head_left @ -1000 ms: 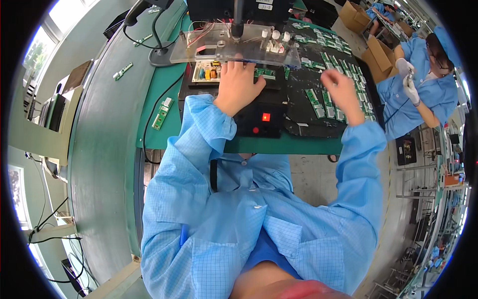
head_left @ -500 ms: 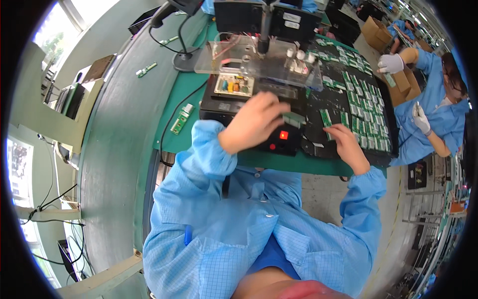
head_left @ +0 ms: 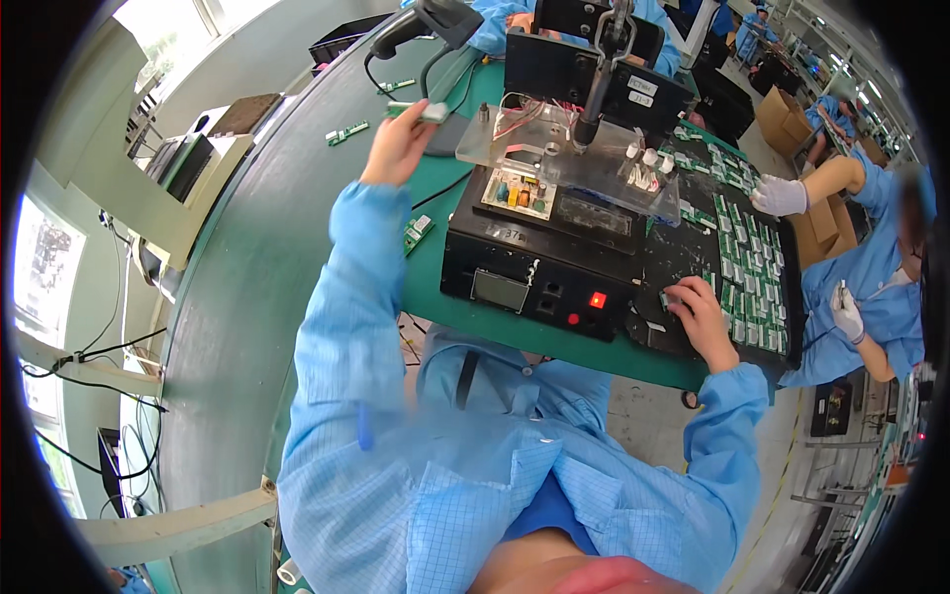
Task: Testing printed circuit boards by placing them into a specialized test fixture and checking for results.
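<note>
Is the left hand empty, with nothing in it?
No, the left hand holds a small green circuit board in its fingers.

Blue checked coat (head_left: 445, 525), green circuit boards (head_left: 754, 280)

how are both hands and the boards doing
Left hand gripping green circuit board near scanner. Right hand at another board on black mat. Clear plate overhangs black box.

Brightly lit, glaring windows (head_left: 168, 28) at left, fisheye-bent edges, black corners, left hand (head_left: 396, 147) blurred
</note>
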`<act>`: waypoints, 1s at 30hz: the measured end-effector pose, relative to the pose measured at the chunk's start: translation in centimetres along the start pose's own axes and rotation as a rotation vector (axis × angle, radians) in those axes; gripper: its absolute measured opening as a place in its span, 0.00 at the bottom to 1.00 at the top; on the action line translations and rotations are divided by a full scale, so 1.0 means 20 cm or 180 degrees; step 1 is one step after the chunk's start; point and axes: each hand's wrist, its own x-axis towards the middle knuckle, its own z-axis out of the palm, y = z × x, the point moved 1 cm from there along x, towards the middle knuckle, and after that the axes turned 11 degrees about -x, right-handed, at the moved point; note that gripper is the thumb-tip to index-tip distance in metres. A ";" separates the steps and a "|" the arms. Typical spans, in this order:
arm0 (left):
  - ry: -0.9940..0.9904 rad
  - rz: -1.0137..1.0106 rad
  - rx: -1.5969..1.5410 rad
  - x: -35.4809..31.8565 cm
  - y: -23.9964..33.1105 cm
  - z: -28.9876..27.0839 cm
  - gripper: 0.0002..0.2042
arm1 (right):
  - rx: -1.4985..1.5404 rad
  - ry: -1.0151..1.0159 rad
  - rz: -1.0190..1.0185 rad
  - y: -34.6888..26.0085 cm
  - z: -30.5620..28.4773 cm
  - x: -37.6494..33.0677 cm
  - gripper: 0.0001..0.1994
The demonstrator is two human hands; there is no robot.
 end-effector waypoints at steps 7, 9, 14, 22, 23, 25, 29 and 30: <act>0.0065 -0.0192 -0.1177 0.43 -0.29 0.31 0.07 | -0.0026 0.1374 -0.0007 -0.31 0.08 0.04 0.15; 0.0015 -0.0172 -0.1331 0.48 -0.32 0.38 0.07 | -0.0128 0.1355 -0.0127 -0.43 0.07 0.09 0.16; 0.0070 -0.0234 -0.1228 0.49 -0.33 0.38 0.06 | -0.0455 0.1459 -0.0201 -0.60 0.10 0.28 0.16; -0.0275 -0.0234 0.2374 0.30 0.05 -0.33 0.16 | -0.0559 0.1224 0.0032 -0.69 0.25 0.57 0.10; -0.0123 -0.0348 0.2300 0.25 0.14 -0.45 0.21 | -0.0535 0.1159 0.0070 -0.71 0.27 0.60 0.09; 0.0199 -0.1318 0.2947 0.14 0.37 -0.66 0.19 | -0.0551 0.1332 0.0086 -0.69 0.33 0.65 0.09; -0.0168 -0.1687 0.4446 -0.15 0.81 -1.30 0.20 | -0.0603 0.1437 0.0037 -0.67 0.37 0.77 0.09; 0.0148 -0.2039 0.4578 -0.16 0.79 -1.25 0.23 | -0.0663 0.1358 0.0161 -0.62 0.38 0.76 0.09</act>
